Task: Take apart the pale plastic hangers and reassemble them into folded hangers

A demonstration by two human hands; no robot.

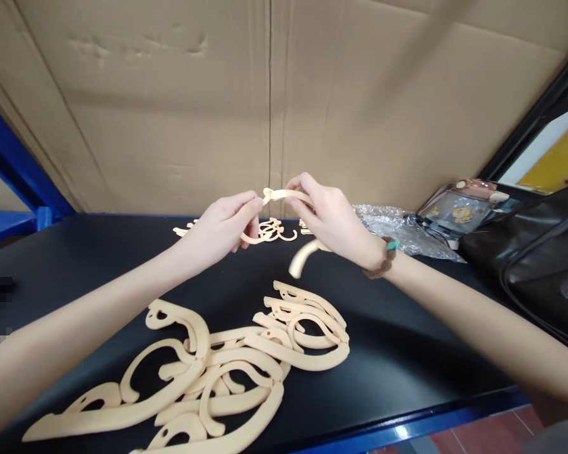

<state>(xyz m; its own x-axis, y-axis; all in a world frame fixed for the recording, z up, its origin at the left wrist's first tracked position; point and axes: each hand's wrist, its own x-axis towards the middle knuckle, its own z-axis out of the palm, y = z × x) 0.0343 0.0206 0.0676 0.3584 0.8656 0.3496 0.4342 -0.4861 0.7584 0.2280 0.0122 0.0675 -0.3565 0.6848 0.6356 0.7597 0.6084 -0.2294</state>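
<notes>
My left hand (234, 221) is closed on one side of a beige plastic folding hanger (281, 194), held up above the far part of the black table. My right hand (334, 214) pinches its other arm between thumb and fingers. The two parts meet at a small joint between my hands. Below my right palm a curved beige end hangs down, slightly blurred; my hand hides where it connects. A large heap of similar folded hangers (296, 356) lies nearer to me, overlapping, with hooks and curved arms showing.
More beige hanger pieces (291, 234) lie at the table's back edge, partly behind my hands. At the right are crumpled clear plastic (392, 227), a small pouch with a cartoon print (459, 211) and a black bag (530, 258). Cardboard (170, 113) walls the back.
</notes>
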